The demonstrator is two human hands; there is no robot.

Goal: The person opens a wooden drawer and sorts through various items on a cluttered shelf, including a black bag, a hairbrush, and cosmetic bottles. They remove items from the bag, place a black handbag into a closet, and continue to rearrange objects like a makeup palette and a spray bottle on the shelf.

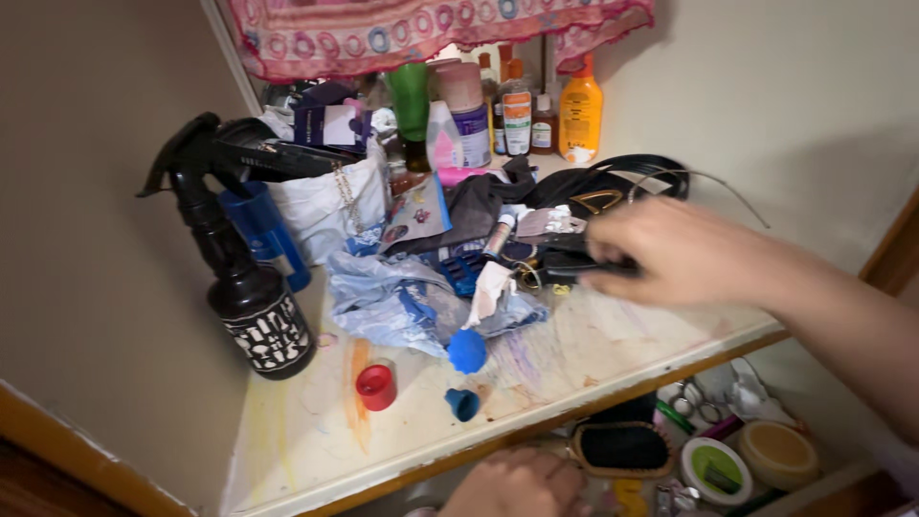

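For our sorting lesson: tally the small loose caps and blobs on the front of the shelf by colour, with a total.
Red: 1, a red cap
Blue: 2, a round blue piece and a small blue cap
Total: 3
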